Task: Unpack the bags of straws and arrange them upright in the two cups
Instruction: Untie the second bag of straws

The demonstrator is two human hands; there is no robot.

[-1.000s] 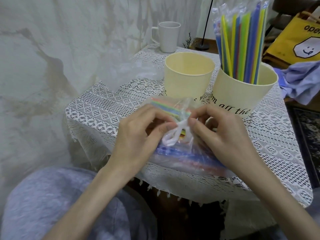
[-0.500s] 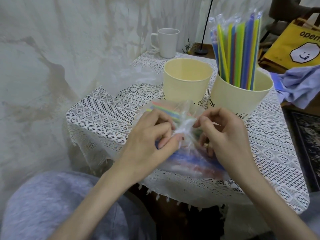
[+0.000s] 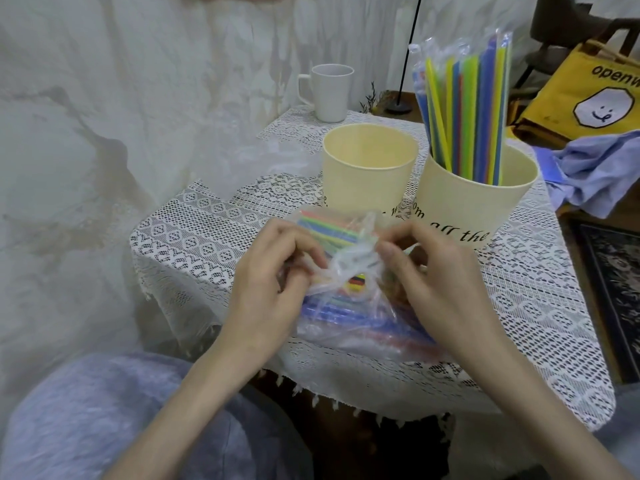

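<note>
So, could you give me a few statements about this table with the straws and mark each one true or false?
1. Both hands, left hand and right hand, pinch the clear bag of straws. True.
2. Both paper cups already hold straws. False: the left cup is empty; only the right cup holds upright straws.
3. The white mug stands behind the cups. True.
4. The bag lies on the floor. False: it lies on the lace tablecloth.
</note>
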